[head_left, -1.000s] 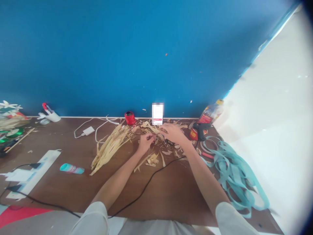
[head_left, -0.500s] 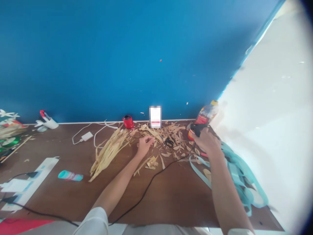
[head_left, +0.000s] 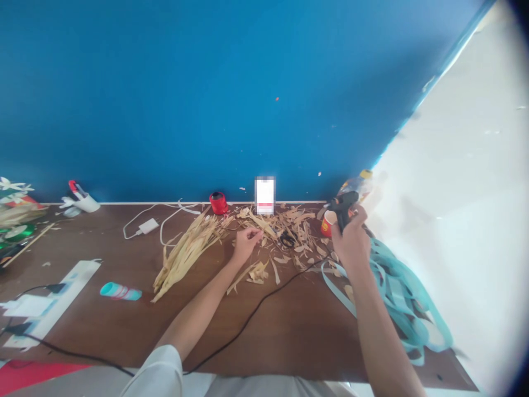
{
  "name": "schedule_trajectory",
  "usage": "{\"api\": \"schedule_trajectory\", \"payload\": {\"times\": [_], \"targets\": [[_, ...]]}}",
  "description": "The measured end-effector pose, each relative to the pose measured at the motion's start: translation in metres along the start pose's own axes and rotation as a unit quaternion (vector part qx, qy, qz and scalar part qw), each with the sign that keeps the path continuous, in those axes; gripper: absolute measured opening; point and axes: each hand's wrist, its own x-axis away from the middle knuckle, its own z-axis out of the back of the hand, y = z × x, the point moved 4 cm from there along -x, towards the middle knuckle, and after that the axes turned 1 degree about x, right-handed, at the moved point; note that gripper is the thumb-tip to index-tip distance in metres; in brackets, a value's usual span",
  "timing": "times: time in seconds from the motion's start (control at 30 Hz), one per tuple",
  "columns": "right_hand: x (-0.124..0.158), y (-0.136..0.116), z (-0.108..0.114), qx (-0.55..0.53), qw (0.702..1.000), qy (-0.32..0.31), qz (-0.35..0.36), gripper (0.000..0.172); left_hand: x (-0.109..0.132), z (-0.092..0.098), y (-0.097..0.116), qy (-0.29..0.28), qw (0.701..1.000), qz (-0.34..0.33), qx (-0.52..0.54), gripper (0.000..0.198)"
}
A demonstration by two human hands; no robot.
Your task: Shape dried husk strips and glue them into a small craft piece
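My right hand [head_left: 352, 238] is wrapped round the handle of a black glue gun [head_left: 344, 208], held up above a red paper cup [head_left: 328, 223]. Its black cable [head_left: 264, 300] runs across the brown table. My left hand [head_left: 248, 241] is closed in a pinch at the near edge of a heap of dry husk scraps [head_left: 300, 223]; what its fingertips hold is too small to make out. Black scissors [head_left: 286, 239] lie among the scraps. Left of my left hand lies a bundle of long pale husk strips [head_left: 188, 251].
A red tape roll [head_left: 218, 203] and a white charger [head_left: 149, 226] lie near the wall. Light blue ribbon [head_left: 397, 292] spreads on the right. On the left are a power strip [head_left: 68, 300], a blue tube [head_left: 120, 291] and a white cup [head_left: 88, 204]. A bottle [head_left: 363, 182] stands back right.
My right hand has lifted the glue gun up from the red cup, whose opening now shows. My left hand keeps its pinch in nearly the same place. The view has shifted slightly.
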Motion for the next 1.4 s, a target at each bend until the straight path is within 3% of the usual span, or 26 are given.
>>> {"api": "schedule_trajectory", "payload": {"times": [0.07, 0.13, 0.23, 0.37, 0.57, 0.73, 1.1, 1.4], "targets": [[0.003, 0.0, 0.001, -0.135, 0.99, 0.05, -0.003, 0.063, 0.0, 0.0, -0.001, 0.005, 1.0, 0.001, -0.001, 0.029], [0.006, 0.002, -0.007, -0.294, 0.953, 0.061, -0.036, 0.048, 0.0, -0.001, -0.001, 0.007, 1.0, 0.0, 0.001, 0.029], [0.012, -0.005, -0.035, -0.491, 0.869, -0.03, -0.061, 0.022, -0.001, -0.001, -0.001, 0.007, 1.0, 0.001, 0.005, 0.029], [0.032, -0.02, -0.076, -0.585, 0.787, -0.166, -0.103, 0.027, -0.001, 0.0, 0.0, 0.002, 1.0, -0.003, -0.002, 0.029], [0.067, -0.028, -0.113, -0.599, 0.743, -0.274, -0.118, 0.033, -0.001, 0.0, -0.001, 0.004, 1.0, -0.009, 0.007, 0.028], [0.072, -0.027, -0.118, -0.583, 0.74, -0.318, -0.108, 0.036, -0.001, -0.001, 0.0, 0.0, 1.0, -0.002, 0.012, 0.029], [0.067, -0.017, -0.116, -0.559, 0.763, -0.31, -0.097, 0.037, -0.001, -0.004, 0.006, -0.033, 0.999, -0.002, 0.0, 0.027], [0.074, -0.027, -0.111, -0.552, 0.768, -0.315, -0.084, 0.035, 0.002, -0.007, 0.009, -0.058, 0.998, 0.004, -0.004, 0.03]]}}
